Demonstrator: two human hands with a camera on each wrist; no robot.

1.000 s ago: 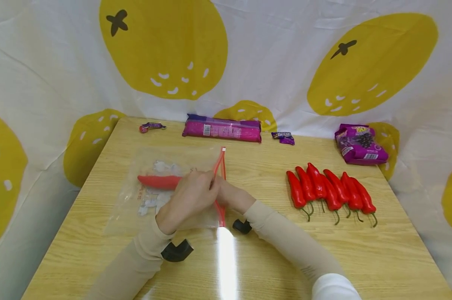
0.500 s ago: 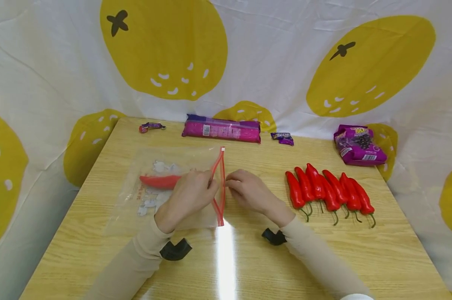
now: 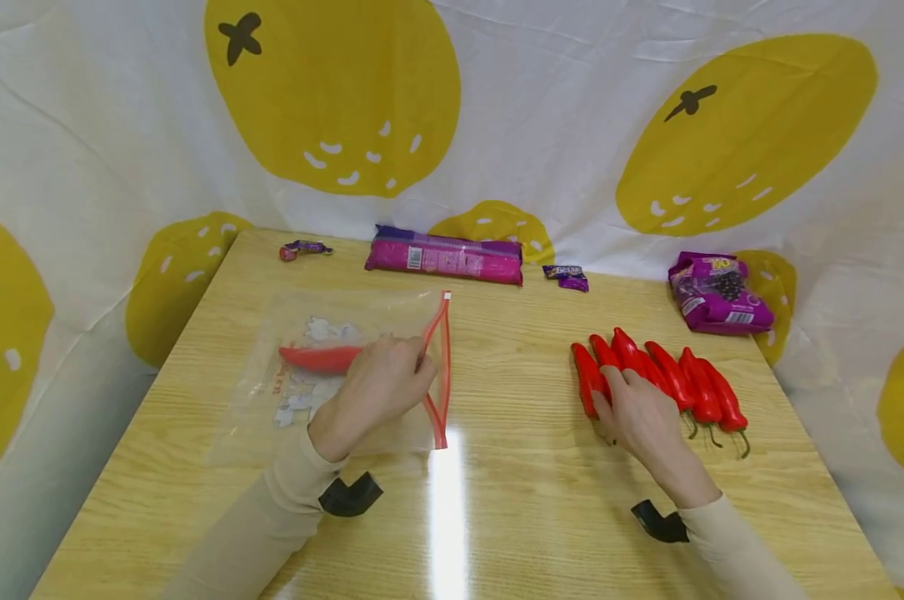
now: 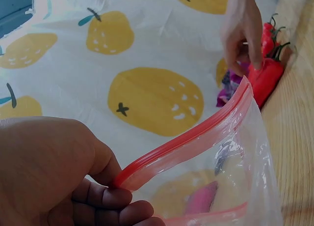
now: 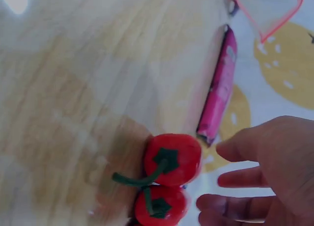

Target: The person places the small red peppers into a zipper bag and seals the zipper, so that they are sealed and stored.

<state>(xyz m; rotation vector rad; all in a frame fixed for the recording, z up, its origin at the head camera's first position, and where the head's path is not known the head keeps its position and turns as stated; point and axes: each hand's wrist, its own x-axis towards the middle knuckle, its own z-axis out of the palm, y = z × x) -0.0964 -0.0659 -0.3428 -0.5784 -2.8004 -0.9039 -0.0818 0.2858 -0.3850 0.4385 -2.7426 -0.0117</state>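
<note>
My left hand (image 3: 377, 383) holds up the red-edged mouth of a clear zip bag (image 3: 245, 417); in the left wrist view its thumb and fingers pinch the red strip (image 4: 167, 155). Inside the bag lies one red pepper (image 3: 318, 359), its right end hidden by the hand. At the right, my right hand (image 3: 642, 417) hovers over a row of red peppers and covers part of it. Its thumb and fingers are spread near the leftmost pepper (image 3: 587, 375). In the right wrist view the fingers stand apart from the green-stemmed pepper (image 5: 179, 159).
A long pink-purple packet (image 3: 447, 254) lies along the back, with small purple wrappers (image 3: 305, 249) on its left and a wrapped sweet (image 3: 567, 274) on its right. A purple bag (image 3: 721, 293) stands at the back right. A fruit-printed cloth (image 3: 534, 108) hangs behind the wooden table (image 3: 511, 517).
My right hand has come out of the bag's mouth and moved right to the pepper row. My left hand stays in place, holding the bag's edge.
</note>
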